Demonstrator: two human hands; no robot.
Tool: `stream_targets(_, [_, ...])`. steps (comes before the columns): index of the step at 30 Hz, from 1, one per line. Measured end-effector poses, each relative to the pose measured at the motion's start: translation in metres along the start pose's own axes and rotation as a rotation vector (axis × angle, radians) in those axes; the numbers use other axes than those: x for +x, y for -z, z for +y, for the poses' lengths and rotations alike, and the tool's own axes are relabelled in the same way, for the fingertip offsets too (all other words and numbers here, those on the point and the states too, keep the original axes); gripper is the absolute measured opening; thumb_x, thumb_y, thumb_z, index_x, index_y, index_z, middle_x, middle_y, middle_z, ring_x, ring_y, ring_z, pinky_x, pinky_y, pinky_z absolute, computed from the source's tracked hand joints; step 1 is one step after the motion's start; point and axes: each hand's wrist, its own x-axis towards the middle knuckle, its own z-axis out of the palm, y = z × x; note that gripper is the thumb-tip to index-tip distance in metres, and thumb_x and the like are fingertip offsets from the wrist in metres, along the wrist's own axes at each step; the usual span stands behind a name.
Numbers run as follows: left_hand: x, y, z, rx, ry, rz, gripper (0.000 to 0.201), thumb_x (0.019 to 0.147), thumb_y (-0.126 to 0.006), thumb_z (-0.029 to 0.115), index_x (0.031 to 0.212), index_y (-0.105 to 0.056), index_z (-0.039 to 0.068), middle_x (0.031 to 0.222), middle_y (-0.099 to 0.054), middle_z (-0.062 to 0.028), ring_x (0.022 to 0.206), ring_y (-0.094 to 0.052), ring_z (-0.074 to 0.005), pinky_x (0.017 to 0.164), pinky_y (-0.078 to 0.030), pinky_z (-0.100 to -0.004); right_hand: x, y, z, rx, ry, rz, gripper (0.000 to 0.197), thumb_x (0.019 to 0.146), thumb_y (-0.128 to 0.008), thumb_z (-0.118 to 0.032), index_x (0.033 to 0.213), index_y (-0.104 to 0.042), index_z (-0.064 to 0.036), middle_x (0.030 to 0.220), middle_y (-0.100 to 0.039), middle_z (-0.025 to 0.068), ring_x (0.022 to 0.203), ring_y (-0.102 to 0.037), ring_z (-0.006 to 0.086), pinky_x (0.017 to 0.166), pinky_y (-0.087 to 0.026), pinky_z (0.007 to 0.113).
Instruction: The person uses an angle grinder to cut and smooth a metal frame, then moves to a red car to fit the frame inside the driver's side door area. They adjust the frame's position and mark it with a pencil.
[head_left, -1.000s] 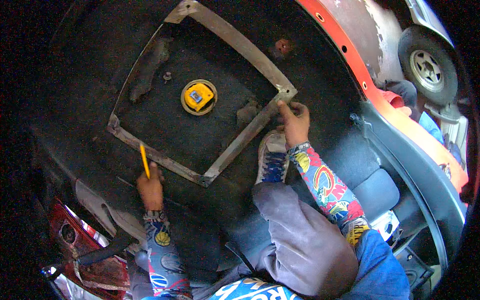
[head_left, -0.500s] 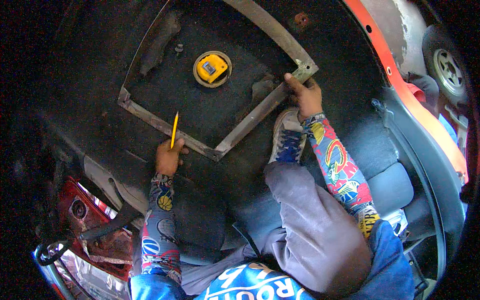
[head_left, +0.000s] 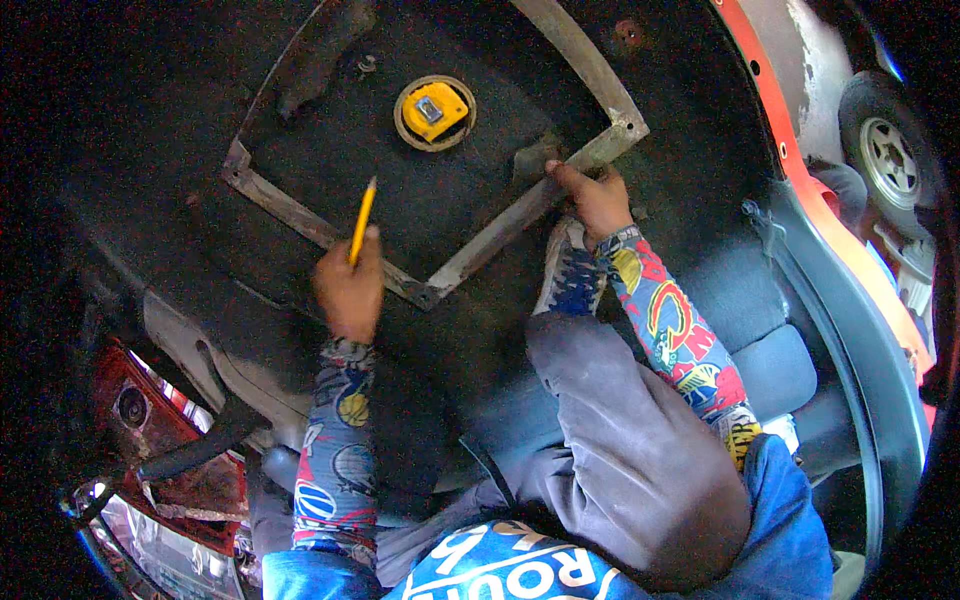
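A worn metal frame with angled corners lies over the dark floor. My right hand grips its right-hand bar, thumb on top and the other fingers partly hidden. In my left hand is a yellow pencil, closed in the fingers with its tip pointing up and away. That hand overlaps the near left bar; whether it touches the metal I cannot tell. Inside the frame, a yellow tape measure rests in a round tan rim.
My shoe and bent knee are close below the right-hand bar. An orange-red body edge curves along the right, with a wheel beyond it. A red lamp unit is at lower left. Small hardware lies near the tape measure.
My left hand has moved up and right over the bar, the pencil now leaning more to the right. My right hand sits slightly lower along its bar. The view has shifted a little.
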Motion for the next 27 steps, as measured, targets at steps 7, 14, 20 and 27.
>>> stream_targets(7, [0.036, -0.103, 0.102, -0.364, -0.376, -0.332, 0.035, 0.098, -0.060, 0.031, 0.096, -0.068, -0.003, 0.087, -0.066, -0.0225, 0.080, -0.064, -0.0385, 0.069, -0.047, -0.0466, -0.001, -0.003, -0.001, 0.031, -0.007, 0.019, 0.051, 0.078, -0.085, -0.020, 0.113, -0.060, 0.0060, 0.101, -0.069, 0.0131, 0.089, -0.066, 0.0223, 0.078, -0.053, 0.035])
stream_targets(14, [0.031, -0.105, 0.122, -0.107, -0.167, -0.347, 0.037, 0.098, -0.057, 0.031, 0.094, -0.069, -0.003, 0.097, -0.067, -0.0279, 0.094, -0.065, -0.0476, 0.079, -0.049, -0.0541, -0.002, -0.005, 0.001, -0.023, 0.004, 0.075, 0.049, 0.078, -0.085, -0.020, 0.112, -0.061, 0.0062, 0.103, -0.070, 0.0148, 0.091, -0.067, 0.0246, 0.080, -0.054, 0.037])
stream_targets(20, [0.019, -0.085, 0.077, 0.173, 0.048, -0.417, 0.045, 0.100, -0.050, 0.038, 0.100, -0.070, -0.003, 0.105, -0.068, -0.0287, 0.101, -0.064, -0.0484, 0.083, -0.052, -0.0540, -0.005, -0.008, -0.002, 0.094, 0.031, 0.083, 0.050, 0.078, -0.084, -0.018, 0.113, -0.060, 0.0076, 0.102, -0.069, 0.0146, 0.087, -0.066, 0.0232, 0.076, -0.054, 0.036])
stream_targets(27, [0.033, -0.104, 0.050, 0.047, -0.084, -0.551, 0.051, 0.103, -0.047, 0.043, 0.100, -0.068, -0.003, 0.090, -0.066, -0.0292, 0.087, -0.062, -0.0487, 0.077, -0.048, -0.0541, -0.006, -0.009, 0.003, -0.067, 0.003, 0.202, 0.050, 0.075, -0.084, -0.024, 0.112, -0.063, 0.0026, 0.105, -0.071, 0.0170, 0.095, -0.069, 0.0305, 0.085, -0.054, 0.040])
